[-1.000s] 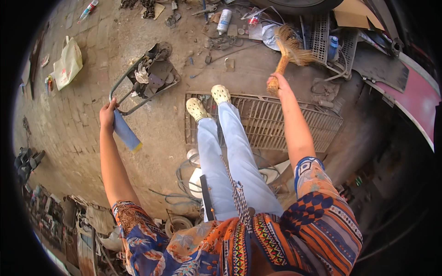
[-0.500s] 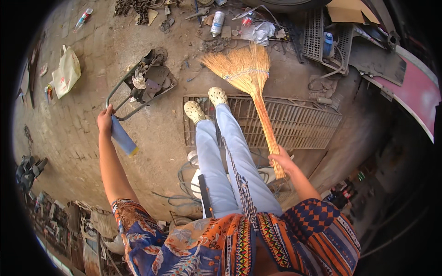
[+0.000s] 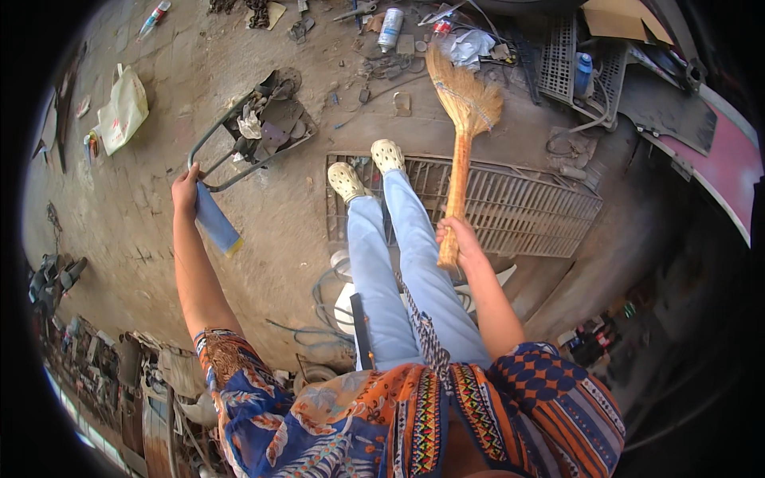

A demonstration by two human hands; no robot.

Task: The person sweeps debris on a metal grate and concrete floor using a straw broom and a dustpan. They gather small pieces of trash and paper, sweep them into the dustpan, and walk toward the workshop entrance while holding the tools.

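Observation:
My left hand (image 3: 185, 188) is closed round a dark metal loop handle on a scoop (image 3: 267, 127) full of dark scraps and crumpled paper. A blue tube-like piece (image 3: 215, 221) with a yellow end hangs beside that hand. In my right hand (image 3: 458, 235) is the wooden handle of a straw broom (image 3: 464, 101), whose bristles fan out ahead of my feet, over the dusty floor. My cream clogs (image 3: 347, 182) rest on a metal grate (image 3: 518, 207).
A white bag (image 3: 121, 119) lies at left. Ahead are a spray can (image 3: 390, 30), crumpled plastic (image 3: 470, 49), scraps and perforated crates (image 3: 556, 68) with a blue bottle (image 3: 582, 73). A pink panel (image 3: 731, 171) stands at right. Hoses and clutter surround my legs.
The broom head swung left about half a second ago and has since moved up and right, its fan seen narrower. My right hand came inward and downward, then shifted slightly up and left.

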